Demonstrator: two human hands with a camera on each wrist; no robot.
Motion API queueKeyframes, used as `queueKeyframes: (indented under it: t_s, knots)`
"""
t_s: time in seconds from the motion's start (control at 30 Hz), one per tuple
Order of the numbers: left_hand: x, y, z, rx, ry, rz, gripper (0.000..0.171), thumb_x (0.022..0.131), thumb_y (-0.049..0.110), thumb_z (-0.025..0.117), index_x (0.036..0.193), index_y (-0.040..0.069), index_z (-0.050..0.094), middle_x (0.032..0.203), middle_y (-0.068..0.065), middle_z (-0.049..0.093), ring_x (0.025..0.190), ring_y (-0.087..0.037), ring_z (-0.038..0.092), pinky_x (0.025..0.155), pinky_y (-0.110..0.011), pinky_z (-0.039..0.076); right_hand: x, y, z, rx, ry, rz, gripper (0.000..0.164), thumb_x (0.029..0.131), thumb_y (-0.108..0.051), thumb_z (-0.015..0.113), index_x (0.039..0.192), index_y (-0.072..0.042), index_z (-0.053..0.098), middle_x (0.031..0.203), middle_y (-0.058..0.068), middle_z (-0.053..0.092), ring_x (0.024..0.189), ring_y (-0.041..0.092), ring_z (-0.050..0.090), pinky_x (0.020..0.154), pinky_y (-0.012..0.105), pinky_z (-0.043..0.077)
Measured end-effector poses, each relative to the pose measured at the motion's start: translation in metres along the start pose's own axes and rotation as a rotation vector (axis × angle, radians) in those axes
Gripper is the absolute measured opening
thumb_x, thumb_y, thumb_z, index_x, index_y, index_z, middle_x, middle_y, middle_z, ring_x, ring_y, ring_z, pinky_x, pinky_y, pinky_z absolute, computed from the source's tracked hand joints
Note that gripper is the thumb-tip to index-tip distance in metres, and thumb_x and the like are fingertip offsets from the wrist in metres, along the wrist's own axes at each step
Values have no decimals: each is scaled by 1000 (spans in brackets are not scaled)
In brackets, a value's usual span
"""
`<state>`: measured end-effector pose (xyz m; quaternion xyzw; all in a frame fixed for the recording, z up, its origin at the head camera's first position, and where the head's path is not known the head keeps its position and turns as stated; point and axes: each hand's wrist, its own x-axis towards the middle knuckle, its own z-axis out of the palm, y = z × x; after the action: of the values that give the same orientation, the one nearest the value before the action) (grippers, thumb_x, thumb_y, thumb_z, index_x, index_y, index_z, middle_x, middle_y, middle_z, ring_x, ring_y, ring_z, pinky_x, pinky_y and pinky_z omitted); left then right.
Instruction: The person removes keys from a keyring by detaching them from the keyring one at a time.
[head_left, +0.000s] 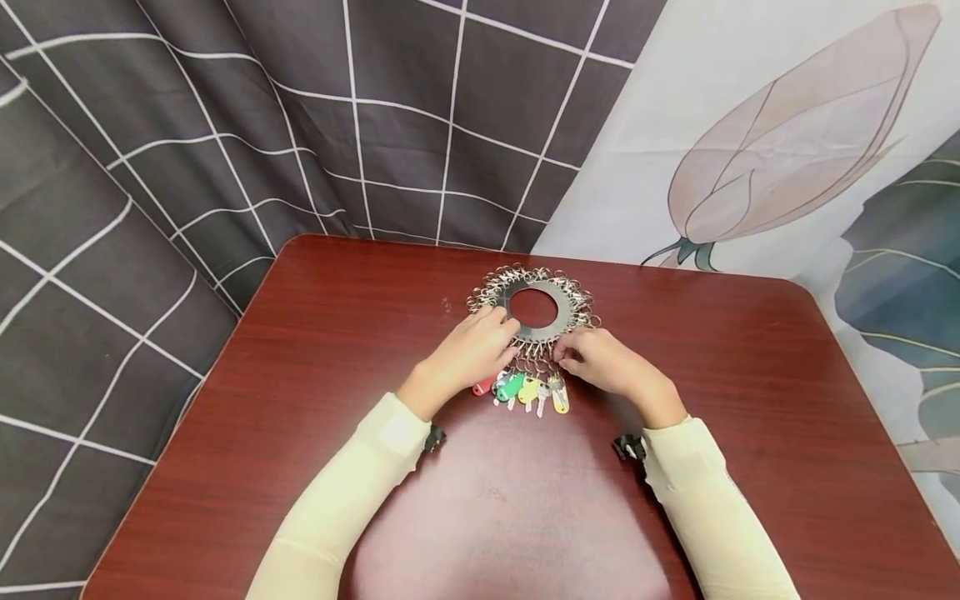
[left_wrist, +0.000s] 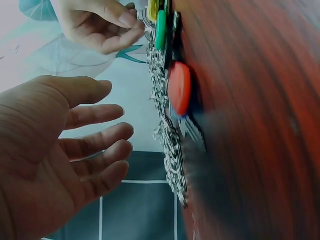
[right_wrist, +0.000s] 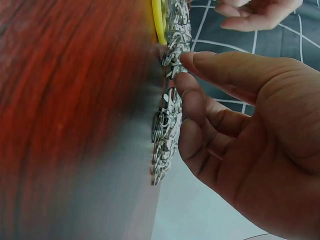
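Observation:
A grey flat ring (head_left: pixel 558 321) with metal swivel clips and split rings all round its edge lies on the table. Keys with red (left_wrist: pixel 180 89), green (head_left: pixel 511 387) and yellow (head_left: pixel 560 402) tags hang along its near side. My left hand (head_left: pixel 480 342) is over the ring's left side, its fingers loosely bent and apart, holding nothing in the left wrist view. At the near right edge, my right hand (head_left: pixel 600 360) has its thumb and bent fingers close against the metal clips (right_wrist: pixel 172 60). Whether it pinches one is hidden.
The red-brown wooden table (head_left: pixel 337 333) extends around the ring. A dark curtain with a white grid (head_left: pixel 405 133) hangs behind its left part. To the right hangs a pale cloth with a flower print (head_left: pixel 787 158). Both wrists bear small black devices (head_left: pixel 628 447).

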<state>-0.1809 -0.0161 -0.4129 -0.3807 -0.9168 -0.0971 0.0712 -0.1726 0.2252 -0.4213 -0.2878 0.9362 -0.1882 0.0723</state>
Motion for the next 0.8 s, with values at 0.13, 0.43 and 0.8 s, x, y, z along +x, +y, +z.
queueKeyframes:
  t_s: [0.13, 0.43, 0.8]
  knots:
    - [6, 4, -1, -9, -8, -5, 22, 91, 26, 62, 104, 8, 63, 96, -8, 56, 89, -24, 50, 85, -37, 49, 2, -3, 3, -5, 9, -16, 6, 88, -8, 64, 86, -12, 69, 81, -1, 66, 81, 18, 60, 76, 41, 53]
    - [18, 12, 2, -42, -21, -3, 15, 92, 18, 59, 102, 9, 65, 95, -6, 58, 87, -22, 52, 81, -34, 51, 2, -5, 10, 9, 1, -11, 12, 88, -17, 67, 77, -15, 63, 72, -2, 60, 70, 16, 55, 67, 37, 50]
    - [29, 22, 6, -157, -95, -41, 10, 92, 15, 60, 94, 9, 67, 91, -6, 59, 86, -23, 57, 80, -36, 52, 3, -7, 9, 21, -12, -6, 14, 86, -12, 66, 75, -13, 58, 70, -1, 57, 67, 16, 52, 65, 36, 47]
